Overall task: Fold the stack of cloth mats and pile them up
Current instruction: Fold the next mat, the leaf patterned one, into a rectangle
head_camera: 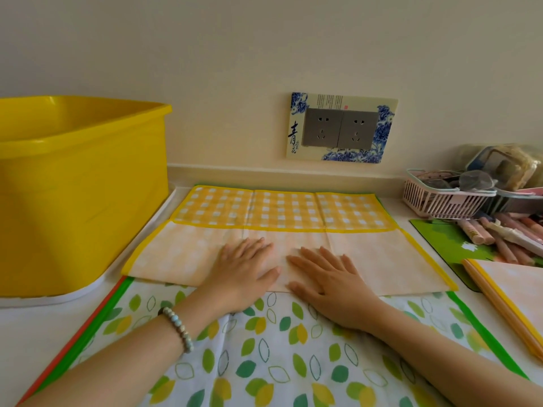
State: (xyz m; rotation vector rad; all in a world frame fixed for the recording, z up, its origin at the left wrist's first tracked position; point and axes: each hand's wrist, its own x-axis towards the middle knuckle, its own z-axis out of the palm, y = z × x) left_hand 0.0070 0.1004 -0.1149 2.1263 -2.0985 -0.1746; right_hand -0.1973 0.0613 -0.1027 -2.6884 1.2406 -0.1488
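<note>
A yellow tub stands at far left; the left hand and right hand lie flat, fingers straight, on the half-folded yellow checked mat, atop the leaf-print mat; folded mats sit right.

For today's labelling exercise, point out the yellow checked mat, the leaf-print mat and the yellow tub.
yellow checked mat (282, 211): head view, checked face.
leaf-print mat (279, 348): head view, printed middle.
yellow tub (82, 215): head view, front wall.

We saw a yellow-and-white checked mat, beneath it a white mat with green and yellow leaves, left of it a yellow tub.
</note>
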